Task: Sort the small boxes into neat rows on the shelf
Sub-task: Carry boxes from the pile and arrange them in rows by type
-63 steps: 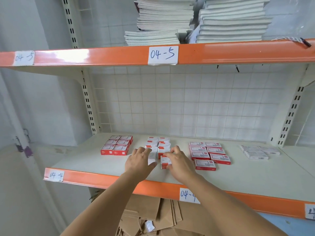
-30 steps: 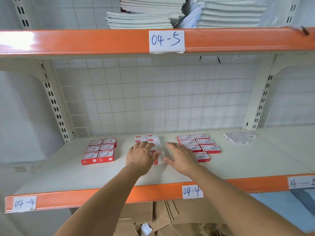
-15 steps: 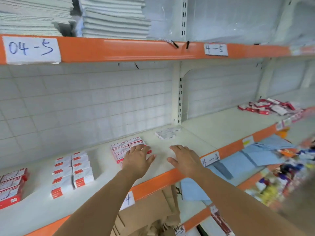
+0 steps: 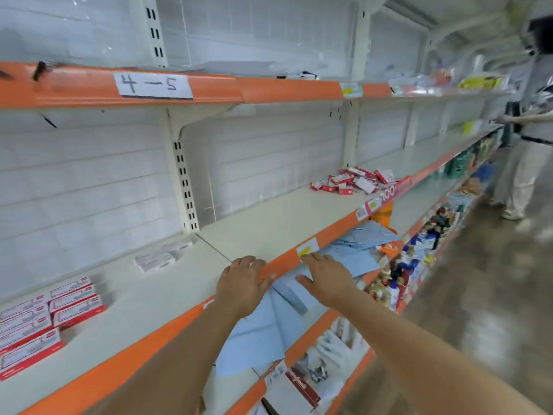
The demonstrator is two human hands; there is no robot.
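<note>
A loose heap of small red-and-white boxes [image 4: 356,181] lies far along the cream shelf [image 4: 263,217], to the right. Neat rows of the same boxes [image 4: 45,322] sit at the left edge of view, and a few white boxes [image 4: 160,256] lie near the shelf's back. My left hand [image 4: 241,283] hovers flat over the shelf's orange front edge [image 4: 167,327], holding nothing. My right hand [image 4: 324,275] is stretched out beside it, in front of the edge, fingers straight and empty.
Blue folded sheets [image 4: 344,259] lie on the shelf below. Coloured goods [image 4: 419,244] fill the lower shelves to the right. A person [image 4: 526,145] stands at the aisle's far end. An upper orange shelf edge carries a "4-5" label [image 4: 152,85].
The view has swung right along the shelf. My hands have left the sorted rows and moved right, empty. The loose heap of boxes has come into view.
</note>
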